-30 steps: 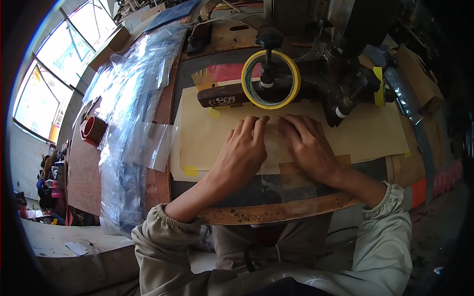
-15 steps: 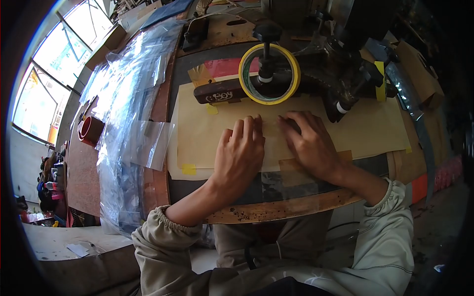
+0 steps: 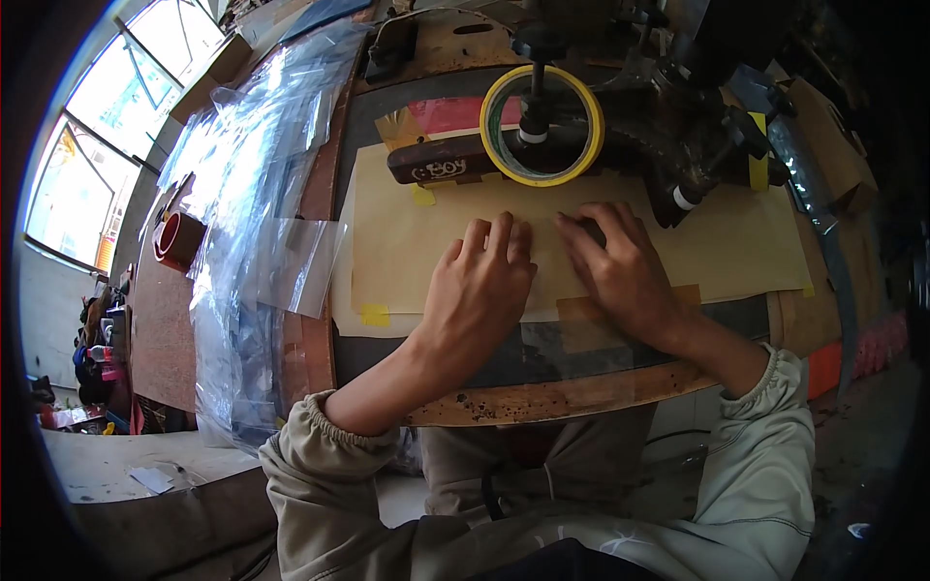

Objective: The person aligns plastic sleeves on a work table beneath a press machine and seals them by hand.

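A cream-coloured sheet of paper [image 3: 426, 276] lies flat on the dark bench top. My left hand [image 3: 481, 281] rests on it, fingers reaching forward and slightly bent. My right hand [image 3: 625, 276] touches the same sheet further right, its fingers bent and apart with a gap between thumb and fingers. I see nothing held in either hand. Beyond them, a dark metal clamp arm [image 3: 455, 160] crosses the sheet's far side. A yellow tape roll [image 3: 593, 145] hangs round a knobbed bolt on that arm. Small yellow tape pieces [image 3: 374, 315] mark the sheet.
Clear plastic sheets [image 3: 247, 213] spread along the left side, beside a reddish-brown tube [image 3: 179, 242]. Brown tape [image 3: 581, 324] lies by the wooden front edge [image 3: 552, 399]. A cardboard box [image 3: 833, 145] stands at the right, and the dark machine column [image 3: 717, 44] rises behind.
The view has shifted slightly. My left hand has moved a little to the right over the sheet, and the fingers of my right hand have spread slightly apart.
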